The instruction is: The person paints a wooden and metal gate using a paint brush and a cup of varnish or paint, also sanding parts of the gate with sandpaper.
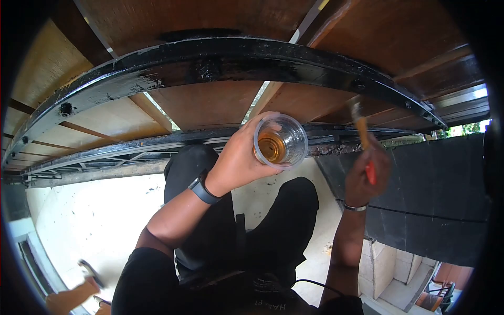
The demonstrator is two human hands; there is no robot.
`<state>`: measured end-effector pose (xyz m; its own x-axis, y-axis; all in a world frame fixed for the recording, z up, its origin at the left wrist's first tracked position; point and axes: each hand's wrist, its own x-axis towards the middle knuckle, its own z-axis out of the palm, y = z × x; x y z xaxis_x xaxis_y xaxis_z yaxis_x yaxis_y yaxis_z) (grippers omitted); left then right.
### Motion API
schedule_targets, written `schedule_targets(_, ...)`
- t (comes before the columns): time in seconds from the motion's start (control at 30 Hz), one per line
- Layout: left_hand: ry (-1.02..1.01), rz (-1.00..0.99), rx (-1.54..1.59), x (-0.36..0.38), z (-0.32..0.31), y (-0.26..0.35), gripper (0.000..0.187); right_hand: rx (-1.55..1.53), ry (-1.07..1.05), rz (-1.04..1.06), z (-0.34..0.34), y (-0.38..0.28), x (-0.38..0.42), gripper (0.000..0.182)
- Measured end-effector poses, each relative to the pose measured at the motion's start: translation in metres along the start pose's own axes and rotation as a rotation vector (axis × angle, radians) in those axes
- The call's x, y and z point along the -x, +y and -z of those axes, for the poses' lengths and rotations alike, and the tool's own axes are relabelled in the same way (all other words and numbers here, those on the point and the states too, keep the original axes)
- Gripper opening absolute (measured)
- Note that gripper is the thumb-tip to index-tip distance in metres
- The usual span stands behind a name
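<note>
My left hand [239, 157] is closed around a clear cup [301, 146], tipped enough to show amber liquid [272, 149] low inside. My right hand [362, 184] grips a brush by its red-ended handle [371, 172], bristles [355, 107] upward, to the right of the cup and apart from it. The black metal beam [210, 63] arches across above both hands, with brown panels [199, 102] showing around and behind it. Those in the middle and on the right are a deep reddish brown and look coated to me; the yellowish panels [100, 123] on the left are paler, so I judge that coating there is lighter or still lacking. With liquid left in the cup, I wouldn't call the work finished. Below are my dark-clad knees [299, 197] over a pale, speckled floor [94, 210], with a dark sheet [420, 189] off to the right. At lower left, another person's foot [90, 285] is partly cut off. Motion blurs my right hand and the bristles, so I can't tell whether they touch a panel or how wet they are. Part of my left grip is hidden behind the cup, and black edges crop the outer panels.
</note>
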<state>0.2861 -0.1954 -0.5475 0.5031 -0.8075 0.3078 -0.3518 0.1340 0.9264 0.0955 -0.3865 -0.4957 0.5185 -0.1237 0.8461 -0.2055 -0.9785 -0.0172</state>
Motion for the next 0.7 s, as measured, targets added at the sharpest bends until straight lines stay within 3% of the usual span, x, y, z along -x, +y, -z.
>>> schedule_targets(0.07,-0.002,-0.012,-0.002,0.001,-0.001,0.000,0.088,-0.062,-0.066,-0.032,-0.003,0.009,0.026,0.022)
schedule_targets(0.13,0.003,0.018,0.057,0.002,-0.002,-0.001,0.086,-0.149,-0.224,0.065,0.001,0.018,0.040,0.028)
schedule_targets(0.33,0.010,-0.046,0.005,0.004,-0.006,-0.002,0.087,-0.216,-0.505,0.082,0.033,0.046,0.005,0.033)
schedule_targets(0.5,-0.003,-0.012,-0.061,0.017,-0.006,0.008,0.089,-0.072,-0.327,0.241,0.076,0.061,-0.034,0.034)
schedule_targets(0.7,0.060,0.010,-0.072,0.036,-0.003,0.017,0.092,0.031,-0.144,0.263,0.072,0.084,0.014,0.031)
